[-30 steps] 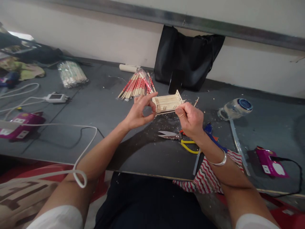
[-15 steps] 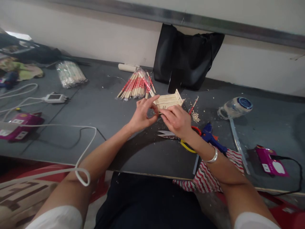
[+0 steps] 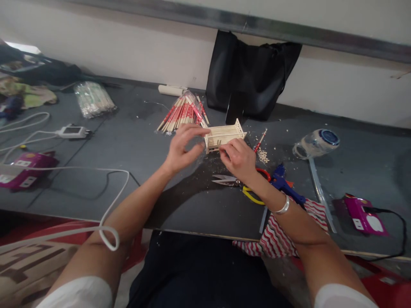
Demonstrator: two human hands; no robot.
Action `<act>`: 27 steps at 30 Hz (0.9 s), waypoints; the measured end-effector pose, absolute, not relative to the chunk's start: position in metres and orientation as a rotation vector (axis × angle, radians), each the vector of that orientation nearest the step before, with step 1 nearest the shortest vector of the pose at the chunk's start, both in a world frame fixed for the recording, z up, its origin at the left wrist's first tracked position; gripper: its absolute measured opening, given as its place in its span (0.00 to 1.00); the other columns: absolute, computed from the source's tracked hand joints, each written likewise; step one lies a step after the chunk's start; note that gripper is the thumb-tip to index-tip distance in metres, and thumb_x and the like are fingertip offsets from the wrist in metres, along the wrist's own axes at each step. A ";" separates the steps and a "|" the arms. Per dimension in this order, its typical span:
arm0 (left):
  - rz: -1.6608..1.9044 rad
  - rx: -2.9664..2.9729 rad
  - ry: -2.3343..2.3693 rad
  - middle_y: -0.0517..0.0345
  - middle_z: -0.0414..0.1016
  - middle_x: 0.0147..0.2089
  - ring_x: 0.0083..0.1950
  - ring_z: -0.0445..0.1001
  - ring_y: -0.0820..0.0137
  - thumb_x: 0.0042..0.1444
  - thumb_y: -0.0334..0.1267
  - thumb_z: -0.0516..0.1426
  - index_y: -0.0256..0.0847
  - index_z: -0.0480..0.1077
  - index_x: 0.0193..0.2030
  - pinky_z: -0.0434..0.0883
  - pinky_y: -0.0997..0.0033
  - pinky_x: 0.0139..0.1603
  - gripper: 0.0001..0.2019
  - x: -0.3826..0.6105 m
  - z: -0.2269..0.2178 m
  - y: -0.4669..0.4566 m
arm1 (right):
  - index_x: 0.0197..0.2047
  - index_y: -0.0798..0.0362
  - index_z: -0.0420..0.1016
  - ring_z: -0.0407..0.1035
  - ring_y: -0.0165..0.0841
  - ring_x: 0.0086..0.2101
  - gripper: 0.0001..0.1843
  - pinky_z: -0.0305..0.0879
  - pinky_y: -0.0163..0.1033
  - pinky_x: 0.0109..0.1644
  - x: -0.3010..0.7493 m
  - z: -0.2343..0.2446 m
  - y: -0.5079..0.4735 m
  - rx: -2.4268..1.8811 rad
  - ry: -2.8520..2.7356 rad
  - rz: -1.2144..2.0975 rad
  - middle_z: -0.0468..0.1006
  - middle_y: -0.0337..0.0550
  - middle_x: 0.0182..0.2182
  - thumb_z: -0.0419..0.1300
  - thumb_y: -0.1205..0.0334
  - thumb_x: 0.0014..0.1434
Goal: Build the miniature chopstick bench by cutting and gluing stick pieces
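Observation:
A small frame built of pale wooden sticks (image 3: pixel 224 133) stands on the grey table (image 3: pixel 135 141) just beyond both hands. My left hand (image 3: pixel 181 149), slightly smeared by motion, curls round the frame's left end, index finger on top and thumb below. My right hand (image 3: pixel 238 159), with a silver bangle on the wrist, pinches its fingertips together at the frame's lower front edge. Wood crumbs (image 3: pixel 263 156) and a red-tipped stick (image 3: pixel 260 140) lie just right of the frame.
Scissors (image 3: pixel 224 180), yellow-handled pliers (image 3: pixel 252 196) and a blue glue gun (image 3: pixel 285 185) lie by my right wrist, over a striped cloth (image 3: pixel 282 235). Red-wrapped chopsticks (image 3: pixel 183 113), a black bag (image 3: pixel 250 72), a clear jug (image 3: pixel 316 143), magenta power strips (image 3: pixel 364 214) and a white cable (image 3: pixel 80 169) surround them.
The frame came down from my hands onto the table. My right hand left the frame's right corner and now pinches at its front edge; my left hand closed on the left end.

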State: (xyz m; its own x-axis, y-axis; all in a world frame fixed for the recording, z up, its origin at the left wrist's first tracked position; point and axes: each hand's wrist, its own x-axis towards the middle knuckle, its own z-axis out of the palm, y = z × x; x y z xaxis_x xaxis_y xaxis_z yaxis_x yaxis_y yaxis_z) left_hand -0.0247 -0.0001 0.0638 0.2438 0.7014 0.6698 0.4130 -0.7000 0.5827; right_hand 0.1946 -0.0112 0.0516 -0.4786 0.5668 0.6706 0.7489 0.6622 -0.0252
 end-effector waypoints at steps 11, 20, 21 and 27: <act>1.560 1.906 1.403 0.62 0.76 0.23 0.29 0.75 0.68 0.66 0.47 0.60 0.45 0.77 0.27 0.73 0.65 0.38 0.17 -0.042 0.043 0.035 | 0.36 0.49 0.78 0.66 0.38 0.38 0.14 0.64 0.43 0.41 0.185 0.045 0.001 -1.090 -2.168 -0.285 0.72 0.43 0.32 0.54 0.68 0.70; 1.314 2.186 0.916 0.51 0.81 0.55 0.57 0.76 0.59 0.59 0.44 0.65 0.48 0.61 0.72 0.70 0.54 0.62 0.36 -0.032 0.030 0.036 | 0.37 0.50 0.78 0.65 0.38 0.38 0.15 0.62 0.43 0.41 0.179 0.044 0.004 -1.120 -2.196 -0.366 0.73 0.45 0.32 0.53 0.66 0.72; 1.294 2.203 0.915 0.52 0.81 0.54 0.57 0.76 0.58 0.58 0.43 0.65 0.48 0.60 0.73 0.69 0.52 0.63 0.36 -0.030 0.030 0.035 | 0.36 0.49 0.78 0.66 0.38 0.38 0.15 0.62 0.43 0.40 0.179 0.044 0.004 -1.121 -2.192 -0.397 0.73 0.44 0.32 0.53 0.65 0.73; 1.229 2.250 1.015 0.53 0.82 0.51 0.57 0.76 0.57 0.54 0.31 0.63 0.46 0.61 0.72 0.64 0.48 0.68 0.37 -0.021 0.031 0.033 | 0.35 0.49 0.77 0.66 0.38 0.37 0.16 0.63 0.44 0.38 0.176 0.042 0.003 -1.100 -2.148 -0.542 0.73 0.44 0.31 0.53 0.65 0.73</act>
State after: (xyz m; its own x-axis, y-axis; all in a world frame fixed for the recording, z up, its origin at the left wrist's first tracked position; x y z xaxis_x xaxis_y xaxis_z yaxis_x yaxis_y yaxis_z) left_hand -0.0205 0.0328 0.0306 0.3562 0.7460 0.5627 0.4122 -0.6659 0.6218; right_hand 0.1760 0.0032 0.0424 -0.4321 0.5533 0.7121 0.8251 0.5613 0.0645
